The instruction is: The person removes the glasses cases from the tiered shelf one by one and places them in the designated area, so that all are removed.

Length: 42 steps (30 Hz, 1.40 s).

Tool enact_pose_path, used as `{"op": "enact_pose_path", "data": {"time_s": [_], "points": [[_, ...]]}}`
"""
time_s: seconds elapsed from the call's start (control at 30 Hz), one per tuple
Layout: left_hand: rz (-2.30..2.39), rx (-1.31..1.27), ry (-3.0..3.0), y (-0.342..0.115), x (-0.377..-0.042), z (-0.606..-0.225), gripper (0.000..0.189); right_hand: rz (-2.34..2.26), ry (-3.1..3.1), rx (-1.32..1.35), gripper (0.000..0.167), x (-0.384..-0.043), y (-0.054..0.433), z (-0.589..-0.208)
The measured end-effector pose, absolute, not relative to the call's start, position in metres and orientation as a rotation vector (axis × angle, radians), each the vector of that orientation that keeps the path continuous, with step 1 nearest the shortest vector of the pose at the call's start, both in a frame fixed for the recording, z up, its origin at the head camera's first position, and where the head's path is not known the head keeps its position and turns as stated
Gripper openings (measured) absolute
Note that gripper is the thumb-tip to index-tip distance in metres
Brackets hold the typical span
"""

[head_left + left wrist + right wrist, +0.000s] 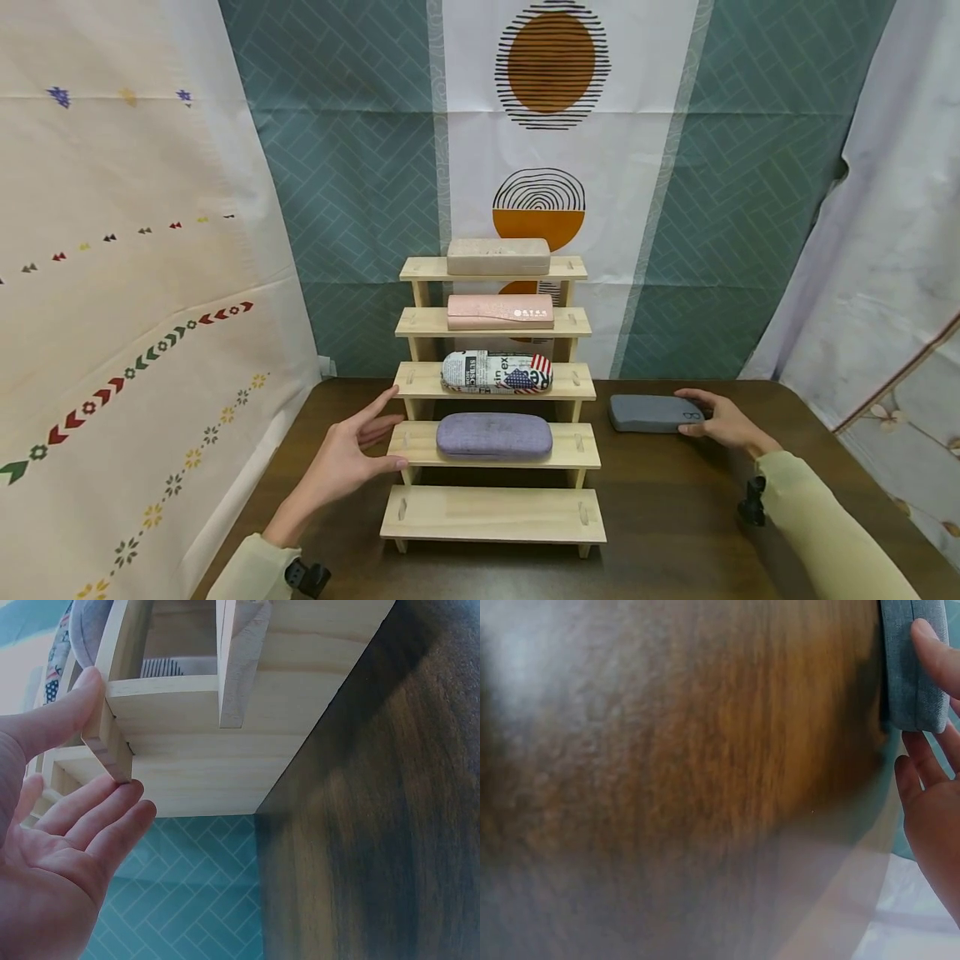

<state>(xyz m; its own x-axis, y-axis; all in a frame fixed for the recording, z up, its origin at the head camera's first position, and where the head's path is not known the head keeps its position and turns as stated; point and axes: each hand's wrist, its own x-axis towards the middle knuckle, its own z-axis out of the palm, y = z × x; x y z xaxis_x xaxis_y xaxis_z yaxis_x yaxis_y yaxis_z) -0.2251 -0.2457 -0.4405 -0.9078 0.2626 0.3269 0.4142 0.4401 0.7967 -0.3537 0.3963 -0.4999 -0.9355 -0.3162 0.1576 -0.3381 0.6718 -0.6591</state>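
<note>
A light wooden five-step display rack (491, 512) stands on the dark table. My left hand (348, 458) is at the rack's left side; in the left wrist view its thumb (82, 686) and fingers grip the end of one step's plank from front and back. To the right of the rack, a grey-blue glasses case (645, 414) lies on the table with a small glasses mark at its right end. My right hand (723, 423) holds that end, thumb (934, 652) at the near side and fingers round the far side and end.
Up the rack sit a purple glasses case (495, 436), a newspaper-print case (495, 372), a pink case (500, 312) and a beige case (498, 257). The lowest step is bare. Patterned cloths (337, 167) hang behind and along both sides of the table (660, 517).
</note>
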Motion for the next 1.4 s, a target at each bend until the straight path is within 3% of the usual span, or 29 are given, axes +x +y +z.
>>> {"op": "enact_pose_path", "data": {"time_s": [0.87, 1.17, 1.4], "points": [[-1.463, -0.613, -2.516, -0.246, -0.226, -0.442, 0.105, 1.153, -2.846, 0.551, 0.073, -0.355, 0.397, -0.497], [-1.489, -0.592, -2.529, -0.246, -0.224, -0.440, 0.106, 1.138, -2.846, 0.559, 0.082, -0.330, 0.396, -0.476], [-1.503, -0.586, -2.527, -0.246, -0.224, -0.440, 0.107, 0.960, -2.760, 0.663, 0.075, -0.294, 0.366, -0.456]]}}
